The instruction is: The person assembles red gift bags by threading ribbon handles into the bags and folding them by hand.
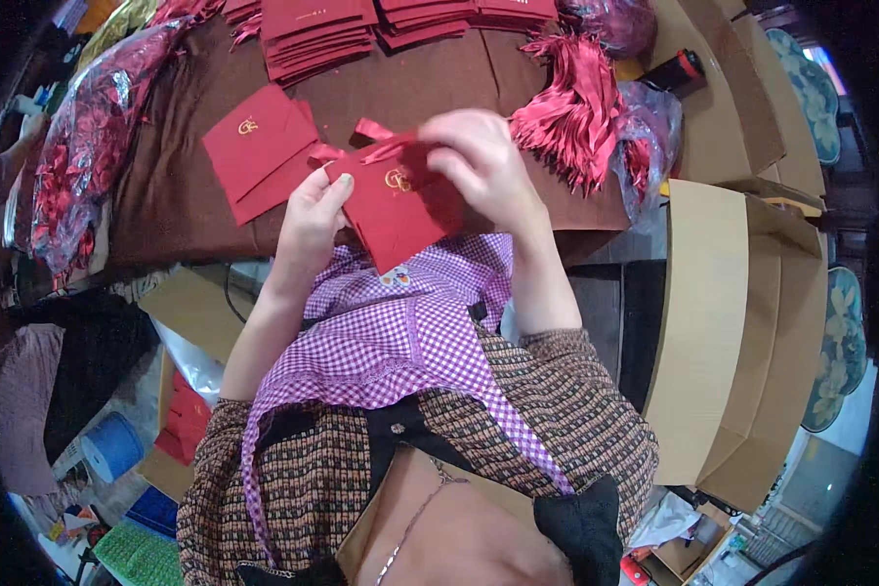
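Note:
My left hand (313, 215) pinches the left edge of a small red paper gift bag (405, 210) with a gold emblem. The bag is tilted above my lap, at the table's near edge. A red ribbon (373, 130) loops out at its top. My right hand (483, 161) is at the bag's upper right side, thumb and fingers curved and smeared by motion; whether it grips the ribbon or the bag is hidden. Left of the held bag, several similar red bags (264, 156) lie flat on the brown tablecloth (400, 73).
Stacks of red bags (317, 39) line the table's far side. A bundle of red ribbons (576, 112) lies at the right, beside a clear plastic bag (654, 127). Plastic-wrapped ribbons (93, 146) cover the left end. An opened cardboard box (708, 322) stands to my right.

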`<state>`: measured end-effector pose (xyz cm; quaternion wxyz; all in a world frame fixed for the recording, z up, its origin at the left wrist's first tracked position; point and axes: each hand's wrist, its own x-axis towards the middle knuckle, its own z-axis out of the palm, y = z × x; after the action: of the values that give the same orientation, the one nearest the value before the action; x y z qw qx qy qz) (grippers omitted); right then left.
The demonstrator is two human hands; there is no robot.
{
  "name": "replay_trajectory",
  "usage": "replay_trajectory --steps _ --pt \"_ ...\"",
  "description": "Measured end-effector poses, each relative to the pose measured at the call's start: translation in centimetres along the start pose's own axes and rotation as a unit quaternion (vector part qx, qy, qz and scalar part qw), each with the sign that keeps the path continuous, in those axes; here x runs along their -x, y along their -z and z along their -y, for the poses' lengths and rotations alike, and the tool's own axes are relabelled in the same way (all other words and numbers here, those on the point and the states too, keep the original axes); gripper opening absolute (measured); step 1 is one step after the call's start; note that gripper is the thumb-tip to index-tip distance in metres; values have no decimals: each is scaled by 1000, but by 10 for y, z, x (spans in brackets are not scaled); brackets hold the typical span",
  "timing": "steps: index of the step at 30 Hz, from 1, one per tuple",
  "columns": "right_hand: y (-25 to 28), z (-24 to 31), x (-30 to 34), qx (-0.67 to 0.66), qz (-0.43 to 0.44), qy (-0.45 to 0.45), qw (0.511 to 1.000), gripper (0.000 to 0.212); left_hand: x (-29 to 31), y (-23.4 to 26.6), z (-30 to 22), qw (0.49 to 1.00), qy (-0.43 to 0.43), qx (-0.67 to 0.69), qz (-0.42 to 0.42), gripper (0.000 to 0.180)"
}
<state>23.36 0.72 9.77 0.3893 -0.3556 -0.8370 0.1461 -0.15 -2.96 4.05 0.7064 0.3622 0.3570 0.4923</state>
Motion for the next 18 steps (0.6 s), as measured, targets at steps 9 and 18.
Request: replay_trajectory --steps 9,18 --pt "-34 20 73 86 102 -81 988 72 -9 -11 -6 995 -11 100 -5 29" --pt "-45 21 74 -356 -46 -293 886 33 -19 8 -7 881 -221 -403 -108 10"
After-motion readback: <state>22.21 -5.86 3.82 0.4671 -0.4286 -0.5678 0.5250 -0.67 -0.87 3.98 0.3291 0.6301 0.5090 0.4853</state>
